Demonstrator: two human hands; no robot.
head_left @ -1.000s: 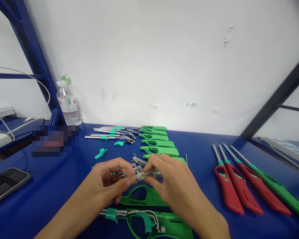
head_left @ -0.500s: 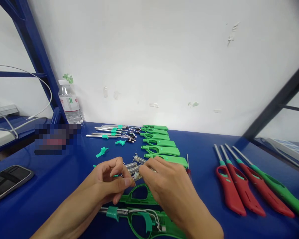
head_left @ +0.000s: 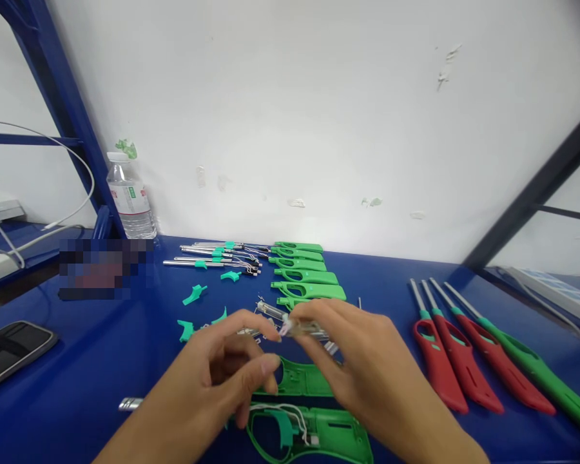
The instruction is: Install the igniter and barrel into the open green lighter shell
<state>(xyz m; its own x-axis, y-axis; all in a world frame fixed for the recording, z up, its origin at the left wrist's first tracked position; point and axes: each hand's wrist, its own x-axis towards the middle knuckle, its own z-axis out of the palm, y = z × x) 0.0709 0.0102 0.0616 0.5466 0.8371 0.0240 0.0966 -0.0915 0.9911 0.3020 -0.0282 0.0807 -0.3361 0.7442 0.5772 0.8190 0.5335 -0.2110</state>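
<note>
My right hand [head_left: 352, 354] pinches a clear lighter fuel tank [head_left: 307, 327] between thumb and fingers, its whitish valve end pointing left. My left hand [head_left: 227, 367] is just left of that end, thumb and forefinger apart, with nothing visible between them. Below both hands lies an open green lighter shell half [head_left: 336, 435] with a teal trigger [head_left: 284, 430] and white wires in it; its metal tube [head_left: 129, 404] shows past my left forearm. Another green shell half [head_left: 309, 379] lies just above it, partly covered by my hands. More clear tanks [head_left: 273, 310] lie behind my fingers.
Several metal tubes with wires [head_left: 200, 263] and green shell halves [head_left: 304, 276] are lined up at the back. Loose teal triggers [head_left: 193, 295] lie left of centre. Assembled red lighters [head_left: 439, 367] and a green one [head_left: 546, 374] sit right; a phone [head_left: 17, 351] and water bottle [head_left: 130, 200] left.
My hands have drawn apart: the left fingers have opened, and the right hand has shifted right and lifted the clear tank. The view has shifted slightly.
</note>
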